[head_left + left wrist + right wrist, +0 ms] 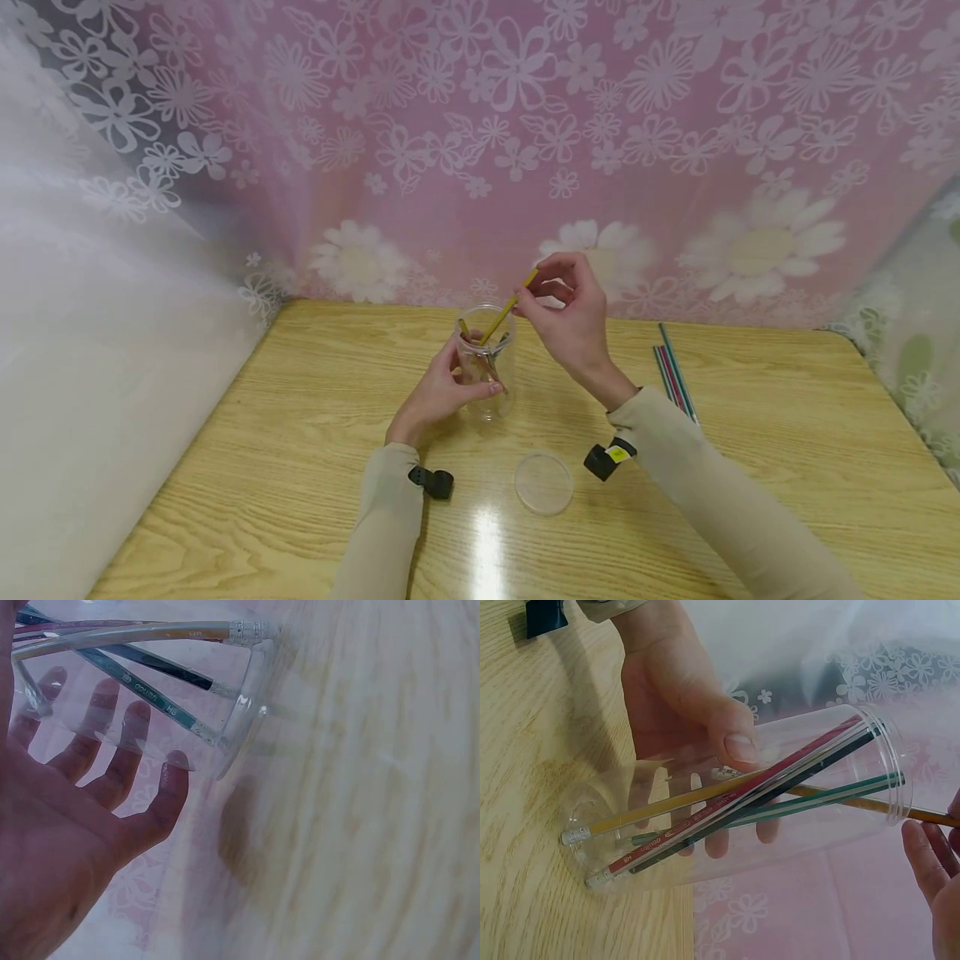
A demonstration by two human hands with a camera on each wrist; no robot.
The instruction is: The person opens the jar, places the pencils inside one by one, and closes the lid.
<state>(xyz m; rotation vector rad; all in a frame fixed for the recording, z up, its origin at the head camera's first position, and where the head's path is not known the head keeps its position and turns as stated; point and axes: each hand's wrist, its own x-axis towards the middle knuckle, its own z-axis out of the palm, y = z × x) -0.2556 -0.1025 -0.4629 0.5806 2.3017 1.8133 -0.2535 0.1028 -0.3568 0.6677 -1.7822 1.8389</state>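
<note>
In the head view, the left hand (pixel 438 396) is curled around the side of a clear plastic jar (pixel 508 360), which is held over the desk (pixel 300 433). The right hand (pixel 572 321) pinches a yellow pencil (pixel 506 311) near its upper end. The long axis of this pencil goes from this grip down and to the left, through the mouth of the jar; the right hand is nearer to the mouth. A round clear lid (pixel 543 483) lies flat on the desk, and a few loose pencils (pixel 671 375) lie beside the right sleeve.

In the left wrist view, the fingers lie along the jar wall, and a green pencil (pixel 146 691) is among those inside.

In the right wrist view, a red pencil (pixel 705 814) rests inside too. The inner end of the pinched pencil seems to be well apart from the jar's base.
</note>
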